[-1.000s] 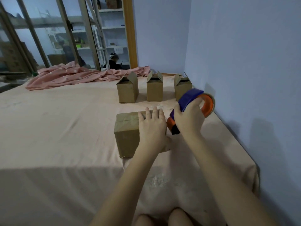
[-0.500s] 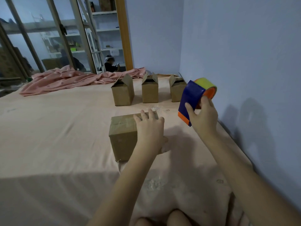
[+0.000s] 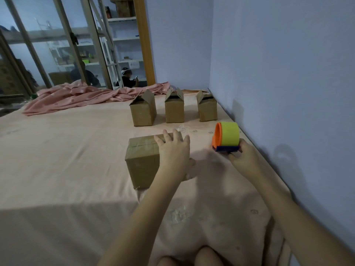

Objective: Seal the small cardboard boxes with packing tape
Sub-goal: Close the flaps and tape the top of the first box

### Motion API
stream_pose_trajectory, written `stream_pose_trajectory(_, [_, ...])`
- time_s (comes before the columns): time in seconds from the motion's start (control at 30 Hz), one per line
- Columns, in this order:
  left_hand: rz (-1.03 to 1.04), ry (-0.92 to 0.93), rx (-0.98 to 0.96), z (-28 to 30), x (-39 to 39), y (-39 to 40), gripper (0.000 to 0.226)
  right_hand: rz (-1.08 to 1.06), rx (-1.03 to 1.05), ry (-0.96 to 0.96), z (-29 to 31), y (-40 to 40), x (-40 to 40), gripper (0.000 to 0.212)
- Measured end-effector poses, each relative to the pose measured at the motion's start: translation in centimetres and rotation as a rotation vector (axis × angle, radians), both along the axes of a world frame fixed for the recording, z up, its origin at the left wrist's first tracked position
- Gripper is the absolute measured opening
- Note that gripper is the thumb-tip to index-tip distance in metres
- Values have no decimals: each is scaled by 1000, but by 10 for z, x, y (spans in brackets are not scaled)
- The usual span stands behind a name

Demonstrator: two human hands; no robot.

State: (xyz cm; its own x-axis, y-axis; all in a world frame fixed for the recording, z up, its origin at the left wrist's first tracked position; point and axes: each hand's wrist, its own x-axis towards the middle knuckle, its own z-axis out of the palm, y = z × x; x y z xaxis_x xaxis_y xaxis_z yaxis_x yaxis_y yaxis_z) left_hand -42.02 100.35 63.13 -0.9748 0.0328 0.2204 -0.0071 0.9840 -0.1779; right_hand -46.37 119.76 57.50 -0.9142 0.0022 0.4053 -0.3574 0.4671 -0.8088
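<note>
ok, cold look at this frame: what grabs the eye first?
The orange-and-yellow tape dispenser, gripped by the right hand low near the wall. Next, the left hand resting on the closed near box at centre. Behind stand three boxes in a row, flaps up.

**Four boxes, one tape dispenser, two hands**

Four small cardboard boxes sit on the pink sheet: one closed box (image 3: 142, 162) near the centre, and three with flaps up in a row toward 12 o'clock, the left open box (image 3: 143, 112), the middle open box (image 3: 174, 110) and the right open box (image 3: 208, 109). One tape dispenser (image 3: 226, 137) shows at 2 o'clock. Two hands appear: left hand (image 3: 173, 154), right hand (image 3: 243, 158). One crumpled pink cloth (image 3: 76, 96) lies at 11 o'clock.
</note>
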Motion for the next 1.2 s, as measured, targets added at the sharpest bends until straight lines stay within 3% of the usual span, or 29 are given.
stream_pose_trajectory(0.1, [8,17,-12,0,2,1,54,33,64,-28,6,6,13,30])
stream_pose_trajectory(0.33, [30,14,-52,3,2,4,48,70,183,-100,2,16,27,34])
stream_pose_trajectory(0.5, [39,2,-64,1,3,5,38,108,43,-141,-12,12,37,41])
stream_pose_trajectory(0.6, [29,3,-24,1,3,5,43,2,-26,-106,-5,12,37,39])
stream_pose_trajectory(0.67, [14,15,-9,0,2,3,61,-154,-53,-118,4,11,36,27])
stream_pose_trajectory(0.73, [8,40,-1,-2,2,1,75,-319,57,-24,17,6,38,20])
stream_pose_trajectory(0.83, [8,60,-17,-3,2,1,70,-400,173,273,38,-11,50,20])
stream_pose_trajectory(0.97, [29,25,-19,1,2,3,53,-243,121,349,60,-46,61,16])
stream_pose_trajectory(1.1, [45,-17,-19,2,4,7,41,-81,12,197,63,-74,64,19])
stream_pose_trajectory(1.2, [-35,-28,161,8,6,2,51,79,-120,21,59,-89,61,28])
